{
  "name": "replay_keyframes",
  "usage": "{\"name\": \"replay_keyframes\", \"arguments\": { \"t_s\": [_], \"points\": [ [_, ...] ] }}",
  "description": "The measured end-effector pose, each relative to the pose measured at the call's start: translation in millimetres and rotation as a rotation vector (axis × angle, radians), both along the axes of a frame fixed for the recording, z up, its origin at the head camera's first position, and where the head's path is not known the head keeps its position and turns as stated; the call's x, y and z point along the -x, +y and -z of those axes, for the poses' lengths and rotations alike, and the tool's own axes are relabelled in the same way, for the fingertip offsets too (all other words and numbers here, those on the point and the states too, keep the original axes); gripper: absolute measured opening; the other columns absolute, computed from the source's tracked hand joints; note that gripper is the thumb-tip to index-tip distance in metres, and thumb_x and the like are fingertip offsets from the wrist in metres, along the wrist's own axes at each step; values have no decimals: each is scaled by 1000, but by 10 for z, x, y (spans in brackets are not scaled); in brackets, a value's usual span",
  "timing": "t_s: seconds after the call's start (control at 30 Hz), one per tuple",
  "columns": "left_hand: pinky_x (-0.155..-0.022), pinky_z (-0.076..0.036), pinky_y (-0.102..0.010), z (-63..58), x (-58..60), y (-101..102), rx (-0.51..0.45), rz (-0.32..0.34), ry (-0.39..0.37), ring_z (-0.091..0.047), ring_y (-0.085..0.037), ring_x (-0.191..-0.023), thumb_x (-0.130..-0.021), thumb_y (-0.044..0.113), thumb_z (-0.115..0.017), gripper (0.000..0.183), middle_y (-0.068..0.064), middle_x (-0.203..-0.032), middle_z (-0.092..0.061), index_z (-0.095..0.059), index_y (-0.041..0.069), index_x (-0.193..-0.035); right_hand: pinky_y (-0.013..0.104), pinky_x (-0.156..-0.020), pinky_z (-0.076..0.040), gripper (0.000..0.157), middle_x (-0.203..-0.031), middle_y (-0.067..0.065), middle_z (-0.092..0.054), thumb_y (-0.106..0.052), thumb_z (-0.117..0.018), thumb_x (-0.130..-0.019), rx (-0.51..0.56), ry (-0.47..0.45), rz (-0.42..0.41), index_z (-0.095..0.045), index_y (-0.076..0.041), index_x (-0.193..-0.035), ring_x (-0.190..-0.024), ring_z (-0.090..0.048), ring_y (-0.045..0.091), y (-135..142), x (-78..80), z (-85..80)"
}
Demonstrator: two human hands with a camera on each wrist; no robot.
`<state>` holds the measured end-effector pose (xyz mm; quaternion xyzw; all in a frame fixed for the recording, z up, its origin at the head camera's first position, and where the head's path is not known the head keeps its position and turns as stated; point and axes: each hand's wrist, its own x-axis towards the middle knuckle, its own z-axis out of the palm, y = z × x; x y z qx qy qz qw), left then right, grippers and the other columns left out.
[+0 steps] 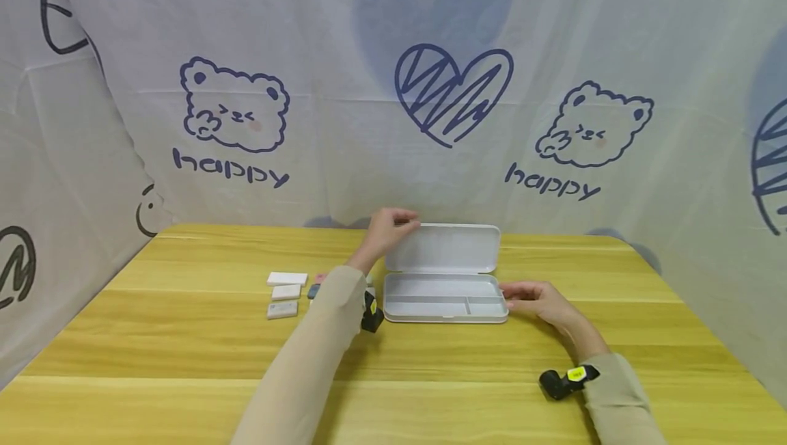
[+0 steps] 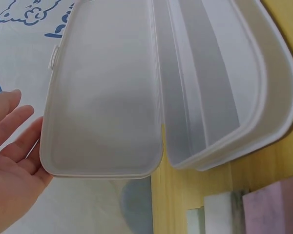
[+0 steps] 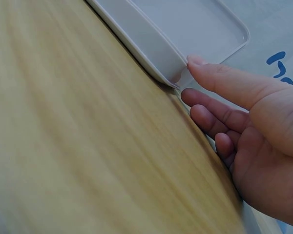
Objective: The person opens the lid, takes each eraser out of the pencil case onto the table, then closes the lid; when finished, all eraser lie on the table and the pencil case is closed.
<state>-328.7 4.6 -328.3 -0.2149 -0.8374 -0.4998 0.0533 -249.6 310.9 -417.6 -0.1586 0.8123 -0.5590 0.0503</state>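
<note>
A white plastic pencil case point(image 1: 444, 319) lies on the table, its lid point(image 1: 458, 247) raised at the back. Long and small compartments show inside its base. My left hand point(image 1: 389, 230) is at the lid's upper left corner; in the left wrist view its fingers point(image 2: 31, 141) lie loosely against the lid's edge, some spread apart. At the case's right end is my right hand point(image 1: 537, 301). The right wrist view shows the thumb point(image 3: 219, 80) at the rim, with the other fingers bent below it beside the outer wall. Neither hand's fingers close round the case.
Left of the case lie several small eraser-like blocks, among them a white one point(image 1: 287, 279), a pink one point(image 2: 271, 207) and a blue-grey one point(image 1: 313, 291). My left sleeve point(image 1: 313, 356) partly covers this group. A printed cloth point(image 1: 344, 124) hangs behind the wooden table point(image 1: 184, 363).
</note>
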Motion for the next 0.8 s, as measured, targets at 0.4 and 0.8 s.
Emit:
{"name": "replay_keyframes", "arguments": {
  "t_s": [0.4,0.8],
  "points": [
    [-76,-47,-24,38,-61,8,42,45,35,-61,-23,-90,-82,6,-63,18,-15,-99,-64,-66,-4,-97,21,-72,-44,41,-103,24,-59,-5,-64,-81,-54,20,17,-51,16,-113,-81,-55,8,-16,-4,-18],
    [-75,-47,-22,92,-109,1,-8,98,68,-61,-22,-89,-83,4,-62,16,-14,-97,-65,-67,-4,-95,20,-71,-44,40,-102,24,-59,-2,-64,-80,-59,68,-11,-51,17,-112,-81,-55,6,-6,11,4]
  ]
}}
